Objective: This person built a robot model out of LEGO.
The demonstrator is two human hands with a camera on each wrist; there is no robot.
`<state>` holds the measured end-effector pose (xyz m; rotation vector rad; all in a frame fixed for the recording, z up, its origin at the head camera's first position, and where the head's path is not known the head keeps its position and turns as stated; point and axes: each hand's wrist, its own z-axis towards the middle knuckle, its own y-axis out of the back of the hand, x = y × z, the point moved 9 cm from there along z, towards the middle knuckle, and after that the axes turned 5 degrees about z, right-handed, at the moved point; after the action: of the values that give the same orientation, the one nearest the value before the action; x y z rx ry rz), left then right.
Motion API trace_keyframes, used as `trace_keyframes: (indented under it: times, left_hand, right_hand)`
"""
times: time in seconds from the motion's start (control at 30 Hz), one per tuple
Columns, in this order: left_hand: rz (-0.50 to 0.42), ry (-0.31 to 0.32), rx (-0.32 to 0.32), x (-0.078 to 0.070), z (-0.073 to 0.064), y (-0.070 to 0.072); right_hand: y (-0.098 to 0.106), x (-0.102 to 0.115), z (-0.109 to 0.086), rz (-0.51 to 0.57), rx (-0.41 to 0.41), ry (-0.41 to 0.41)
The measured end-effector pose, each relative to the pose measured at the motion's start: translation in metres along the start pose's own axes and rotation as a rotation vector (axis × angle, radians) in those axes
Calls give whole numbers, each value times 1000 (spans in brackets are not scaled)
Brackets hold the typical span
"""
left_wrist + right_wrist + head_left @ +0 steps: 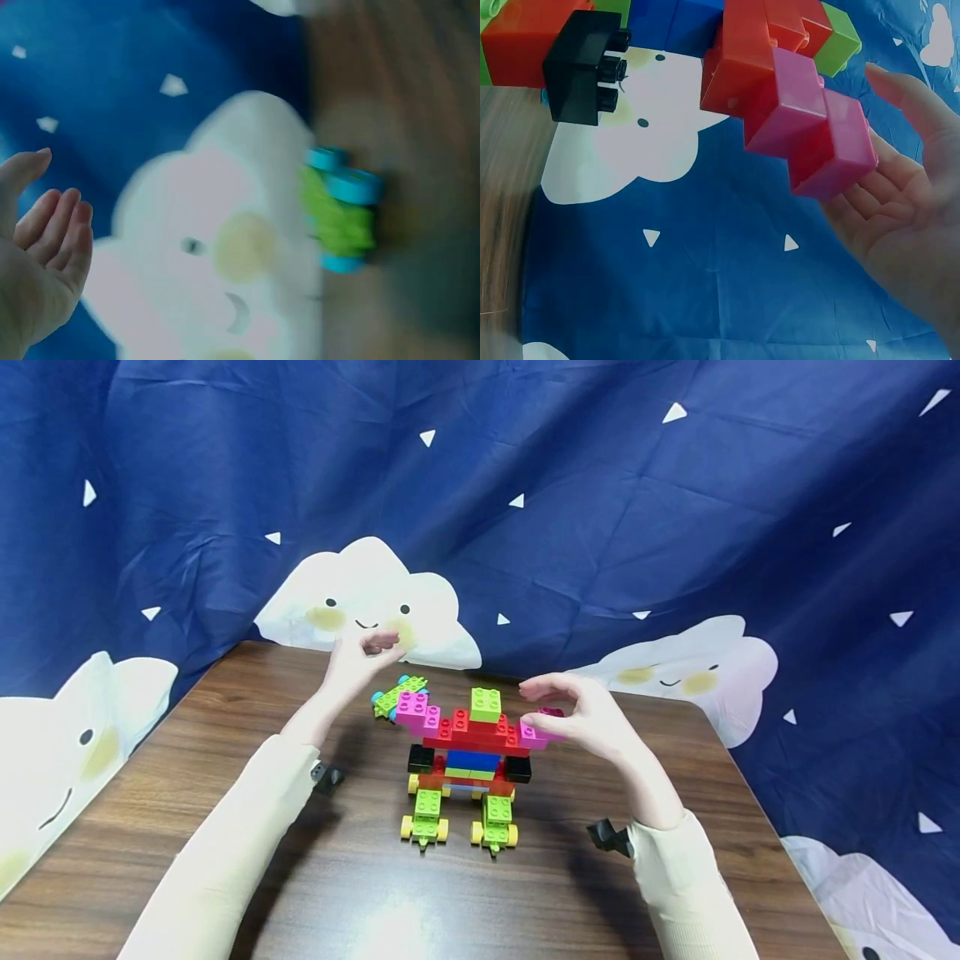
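A toy figure of building blocks stands upright on the table, with a red body (480, 737), pink stepped arms and a lime block (485, 703) on top. Its lime feet (428, 814) have yellow wheels. My right hand (581, 714) is held around the end of the pink arm on the right, thumb spread apart from the fingers. In the right wrist view the fingers lie behind the pink blocks (836, 146). My left hand (358, 660) hovers beyond the other pink arm (414, 710), holding nothing, fingers loosely bent.
A small lime wheeled base (400, 695) with blue wheels sits behind the figure on the left, seen also in the left wrist view (337, 217). A dark blue curtain (480, 527) with white clouds hangs along the far edge of the brown wooden table (337, 877).
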<state>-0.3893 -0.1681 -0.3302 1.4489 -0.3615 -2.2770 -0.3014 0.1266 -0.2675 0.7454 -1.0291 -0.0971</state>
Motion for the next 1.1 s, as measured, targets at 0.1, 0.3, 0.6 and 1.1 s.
trace_keyframes:
  times: [0.1, 0.3, 0.6, 1.1]
  left_hand:
    - [40, 66, 42, 32, 4, -11]
    - [210, 131, 120, 70, 6, -26]
    - [271, 247, 232, 102, 6, -45]
    - [291, 304, 279, 124, -1, -63]
  right_hand:
    - [2, -3, -1, -1, -6, -2]
    - [1, -6, -1, -9, 5, -3]
    - [-3, -6, 0, -2, 12, 1]
    - [-6, -9, -1, 2, 11, 3]
